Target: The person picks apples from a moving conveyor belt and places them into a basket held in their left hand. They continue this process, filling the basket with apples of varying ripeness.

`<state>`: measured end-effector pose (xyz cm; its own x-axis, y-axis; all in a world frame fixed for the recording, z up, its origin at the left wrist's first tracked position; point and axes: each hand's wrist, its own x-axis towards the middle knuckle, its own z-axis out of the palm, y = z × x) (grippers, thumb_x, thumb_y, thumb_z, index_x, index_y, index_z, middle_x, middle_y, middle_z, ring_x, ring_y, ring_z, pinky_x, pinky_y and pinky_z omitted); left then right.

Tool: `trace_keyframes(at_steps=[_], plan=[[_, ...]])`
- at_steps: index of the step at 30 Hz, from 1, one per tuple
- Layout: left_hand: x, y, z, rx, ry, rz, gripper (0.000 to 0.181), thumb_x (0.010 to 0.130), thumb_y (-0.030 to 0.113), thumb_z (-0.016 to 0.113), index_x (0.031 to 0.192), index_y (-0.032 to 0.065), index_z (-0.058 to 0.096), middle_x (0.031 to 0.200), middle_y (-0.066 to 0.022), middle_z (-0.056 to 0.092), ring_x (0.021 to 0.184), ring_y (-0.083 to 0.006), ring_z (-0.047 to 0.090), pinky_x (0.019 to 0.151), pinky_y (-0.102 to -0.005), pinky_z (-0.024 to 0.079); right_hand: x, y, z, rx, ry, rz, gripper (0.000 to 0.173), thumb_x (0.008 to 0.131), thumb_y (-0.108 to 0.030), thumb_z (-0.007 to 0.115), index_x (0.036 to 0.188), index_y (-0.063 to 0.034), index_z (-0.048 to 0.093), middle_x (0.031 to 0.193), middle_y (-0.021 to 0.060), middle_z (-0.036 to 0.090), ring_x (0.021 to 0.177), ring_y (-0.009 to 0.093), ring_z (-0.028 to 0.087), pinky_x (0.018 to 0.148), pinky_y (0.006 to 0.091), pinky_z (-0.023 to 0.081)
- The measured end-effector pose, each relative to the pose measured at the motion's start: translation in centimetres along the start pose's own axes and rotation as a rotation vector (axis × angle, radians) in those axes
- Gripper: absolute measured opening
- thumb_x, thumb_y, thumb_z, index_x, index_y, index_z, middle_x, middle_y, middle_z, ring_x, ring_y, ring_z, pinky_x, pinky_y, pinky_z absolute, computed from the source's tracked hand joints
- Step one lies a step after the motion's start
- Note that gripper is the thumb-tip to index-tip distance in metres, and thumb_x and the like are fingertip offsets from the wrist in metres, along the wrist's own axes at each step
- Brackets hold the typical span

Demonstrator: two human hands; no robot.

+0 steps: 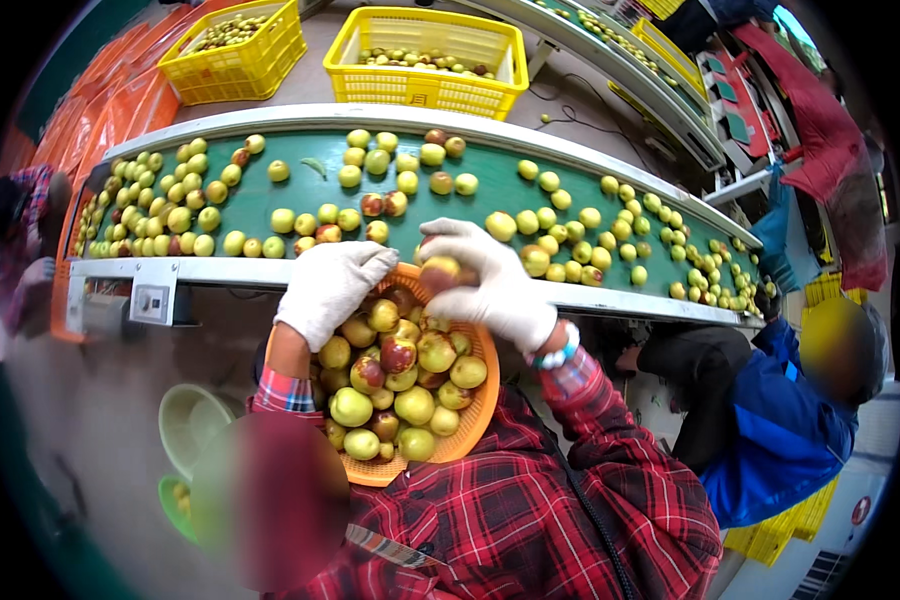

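An orange plastic basket full of green and reddish-brown jujubes rests against my front, below the conveyor's near rail. My left hand, in a white glove, holds the basket's far rim at the left, its fingertips curled in by the rail. Over the right part of that rim, my gloved right hand grips a reddish jujube; another reddish fruit shows partly behind its fingers. Just beyond both hands runs a green conveyor belt with many loose jujubes and one leaf.
Yellow crates of fruit stand beyond the belt. A co-worker in a blue jacket sits at right; another person is at far left. A control box hangs under the rail. A pale bucket and green basin stand lower left.
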<state>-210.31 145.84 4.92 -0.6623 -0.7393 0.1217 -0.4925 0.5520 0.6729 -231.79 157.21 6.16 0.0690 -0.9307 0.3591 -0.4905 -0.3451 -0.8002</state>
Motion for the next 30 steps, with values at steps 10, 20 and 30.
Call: trace_keyframes(at_steps=[10,20,30], plan=[[1.3,2.0,1.1,-0.033,-0.147,-0.161,0.034,0.102,0.042,0.06,0.108,0.013,0.077,0.093,-0.0121,0.075,0.086,-0.0299,0.072,0.077,-0.0389,0.056,-2.4,-5.4,3.1,-0.274,-0.315,-0.383,0.039,0.072,-0.016,0.08,0.107,-0.0105,0.065,0.132,0.0123,0.056,0.118,0.035,0.059,0.092,0.047,0.051],[1.1,4.6,2.6,-0.112,-0.156,-0.147,0.033,0.101,0.039,0.064,0.107,0.0096,0.077,0.093,-0.0147,0.075,0.086,-0.0303,0.072,0.078,-0.0395,0.055,-6.4,10.0,-7.1,-0.774,0.135,0.294,0.022,0.086,-0.024,0.074,0.107,-0.016,0.074,0.098,0.0126,0.068,0.095,0.036,0.068,0.08,0.0475,0.057],[1.5,7.2,4.3,-0.065,-0.152,-0.105,0.035,0.102,0.041,0.06,0.112,0.0105,0.075,0.098,-0.0141,0.076,0.093,-0.0329,0.072,0.081,-0.0416,0.056,-2.8,12.1,-7.4,-0.81,-0.106,0.456,0.019,0.083,-0.021,0.073,0.1,-0.0113,0.075,0.103,0.0156,0.068,0.096,0.038,0.07,0.083,0.0483,0.057]])
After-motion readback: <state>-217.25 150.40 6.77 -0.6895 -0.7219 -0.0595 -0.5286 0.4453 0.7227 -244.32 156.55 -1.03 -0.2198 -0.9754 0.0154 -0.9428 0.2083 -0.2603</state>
